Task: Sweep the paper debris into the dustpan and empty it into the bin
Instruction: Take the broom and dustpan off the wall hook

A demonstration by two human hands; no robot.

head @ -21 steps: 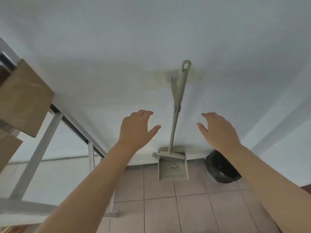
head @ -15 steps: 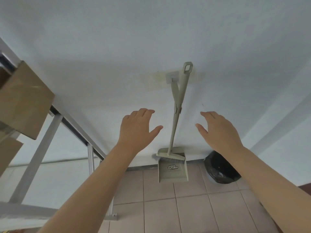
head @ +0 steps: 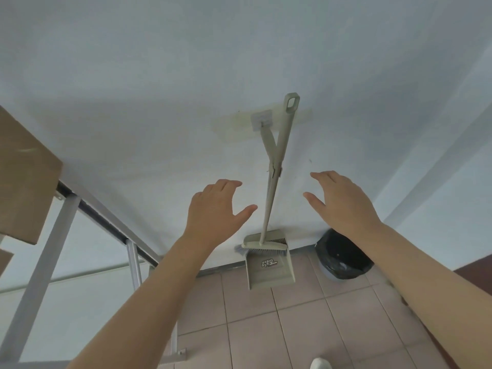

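Observation:
A beige broom (head: 278, 155) and a matching long-handled dustpan (head: 270, 270) hang together from a hook (head: 261, 119) on the white wall, their handles crossing. The dustpan's pan hangs just above the tiled floor. My left hand (head: 213, 209) is raised to the left of the handles, fingers apart, holding nothing. On the right side of the handles my right hand (head: 343, 206) is also open and empty. Neither hand touches the handles. A bin (head: 342, 258) lined with a black bag stands on the floor against the wall, right of the dustpan. No paper debris is in view.
A metal-framed table (head: 72, 222) with a wooden top (head: 26, 177) stands at the left against the wall. The floor (head: 306, 328) is of pinkish tiles. A white shoe tip (head: 320, 364) shows at the bottom edge.
The view has dropped slightly and drawn a little closer to the wall. Both hands stay raised and open on either side of the handles, a bit nearer to them.

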